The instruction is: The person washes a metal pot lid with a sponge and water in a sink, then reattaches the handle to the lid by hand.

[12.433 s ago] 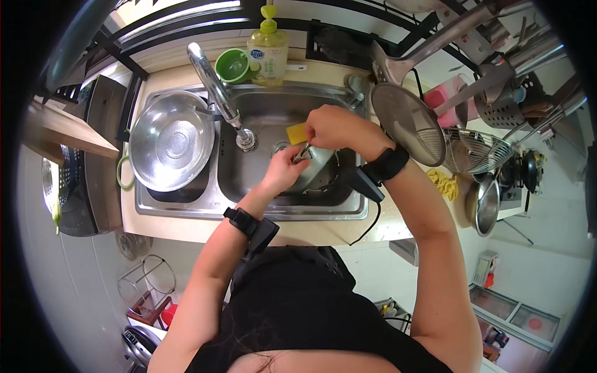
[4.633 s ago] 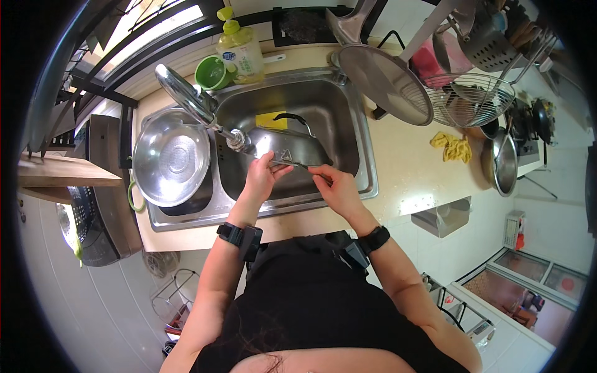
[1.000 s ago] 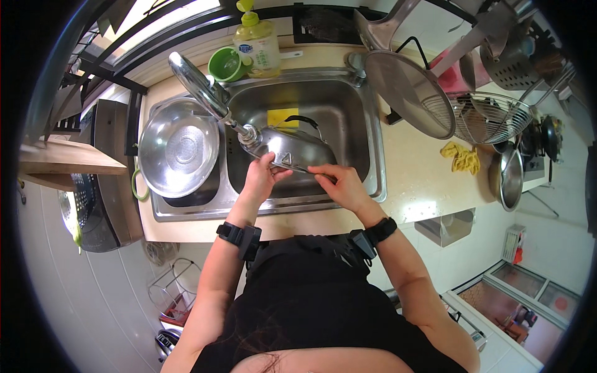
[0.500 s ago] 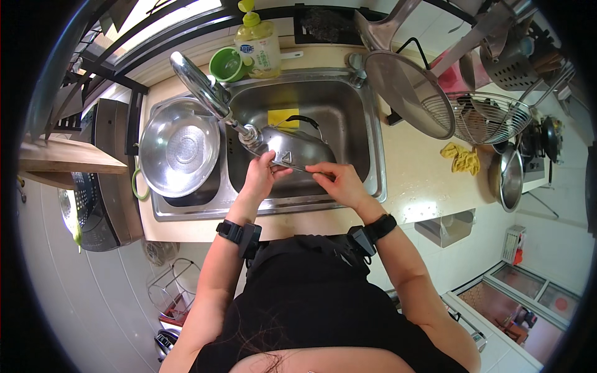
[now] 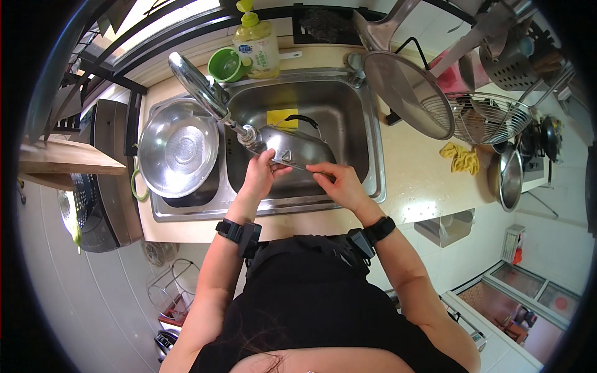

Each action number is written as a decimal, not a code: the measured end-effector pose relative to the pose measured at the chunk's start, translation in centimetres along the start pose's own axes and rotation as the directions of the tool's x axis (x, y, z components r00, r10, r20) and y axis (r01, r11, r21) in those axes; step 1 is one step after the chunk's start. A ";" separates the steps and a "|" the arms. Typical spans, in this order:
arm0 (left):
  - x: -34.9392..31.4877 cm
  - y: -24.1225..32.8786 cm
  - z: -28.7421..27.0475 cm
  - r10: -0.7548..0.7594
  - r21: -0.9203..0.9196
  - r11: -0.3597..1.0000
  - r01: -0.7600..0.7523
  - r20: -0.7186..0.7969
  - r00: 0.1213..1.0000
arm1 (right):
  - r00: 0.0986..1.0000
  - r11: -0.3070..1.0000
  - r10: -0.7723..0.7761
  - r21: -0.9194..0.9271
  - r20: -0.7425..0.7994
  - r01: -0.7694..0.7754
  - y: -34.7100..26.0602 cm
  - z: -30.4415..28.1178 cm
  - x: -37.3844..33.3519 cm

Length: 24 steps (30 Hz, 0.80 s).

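Note:
A shiny, rounded stainless steel piece of cookware (image 5: 298, 144) is tilted in the large sink basin (image 5: 342, 115); whether it is a pot or a lid I cannot tell. A small triangular metal bracket (image 5: 286, 155) shows on its near side, and a black curved handle (image 5: 301, 118) at its far side. My left hand (image 5: 261, 176) is closed on its near edge, thumb on top. To the right, my right hand (image 5: 339, 183) pinches the same edge. Directly above the cookware's left end is the faucet's spout (image 5: 247, 135). A yellow sponge or cloth (image 5: 282, 119) lies behind it in the basin.
A metal basin (image 5: 180, 149) sits over the smaller sink bowl at left. Behind the sink stand a green cup (image 5: 227, 65) and a soap pump bottle (image 5: 260, 53). Strainers (image 5: 407, 93) hang at right, above the counter (image 5: 410, 177) with a yellow cloth (image 5: 460, 158).

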<state>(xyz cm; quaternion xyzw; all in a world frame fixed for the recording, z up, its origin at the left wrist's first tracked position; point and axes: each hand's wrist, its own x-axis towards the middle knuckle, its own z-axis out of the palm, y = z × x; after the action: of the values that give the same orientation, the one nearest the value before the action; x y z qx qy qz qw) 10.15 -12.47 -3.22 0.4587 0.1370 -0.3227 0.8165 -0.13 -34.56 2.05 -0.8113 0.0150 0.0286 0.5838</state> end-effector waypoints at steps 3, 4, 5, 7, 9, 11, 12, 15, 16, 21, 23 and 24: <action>0.1 -0.1 0.0 0.000 -0.002 1.000 0.000 0.000 1.000 | 1.000 0.999 -0.009 -0.051 -0.019 0.008 -0.6 0.3 0.1; 0.1 -0.1 0.0 0.000 -0.004 1.000 0.000 0.001 1.000 | 1.000 0.999 -0.010 -0.051 -0.019 0.009 -0.7 0.5 0.2; 0.1 -0.1 0.0 0.000 -0.004 1.000 0.000 0.001 1.000 | 0.999 0.997 -0.041 -0.062 -0.027 0.039 -0.8 0.7 0.3; 0.0 -0.1 0.1 0.001 -0.008 1.000 -0.001 0.011 1.000 | 0.997 0.995 -0.071 -0.073 -0.036 0.068 -0.8 1.2 0.3; 0.0 -0.1 0.2 -0.001 -0.004 1.000 0.001 0.008 1.000 | 0.986 0.987 -0.139 -0.092 -0.092 0.130 -0.7 1.7 0.4; -0.1 -0.1 0.2 -0.002 0.000 1.000 0.002 0.004 1.000 | 0.998 0.998 -0.028 -0.065 -0.056 0.025 -1.1 1.8 0.3; -0.2 -0.1 0.1 0.003 -0.001 1.000 -0.003 -0.001 1.000 | 0.996 0.996 0.082 -0.042 -0.019 -0.083 -1.5 1.7 0.3; -0.3 -0.3 -0.1 0.009 -0.005 1.000 -0.009 -0.006 1.000 | 0.989 0.988 0.149 -0.052 0.015 -0.148 -2.1 1.2 0.6; -0.3 -0.3 -0.1 0.009 -0.008 1.000 -0.009 -0.005 1.000 | 0.989 0.988 0.148 -0.053 0.016 -0.147 -2.1 1.4 0.4; -0.2 -0.8 0.6 0.001 -0.016 1.000 -0.001 0.002 1.000 | 0.947 0.951 -0.221 -0.267 -0.233 0.156 -1.2 3.8 -0.6; -0.3 -0.7 0.8 0.005 -0.016 1.000 -0.005 0.011 1.000 | 0.952 0.932 -0.213 -0.338 -0.220 0.131 -1.1 4.3 -0.9; -0.2 -0.7 0.7 0.010 -0.027 1.000 -0.010 0.019 1.000 | 0.957 0.907 -0.207 -0.405 -0.204 0.110 -1.3 4.3 -0.9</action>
<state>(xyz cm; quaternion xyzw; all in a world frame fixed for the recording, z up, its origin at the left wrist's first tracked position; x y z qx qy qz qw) 9.48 -13.23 -3.24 0.4453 0.1312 -0.3212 0.8254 -1.11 -30.06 1.93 -0.9069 0.0139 -0.1162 0.4048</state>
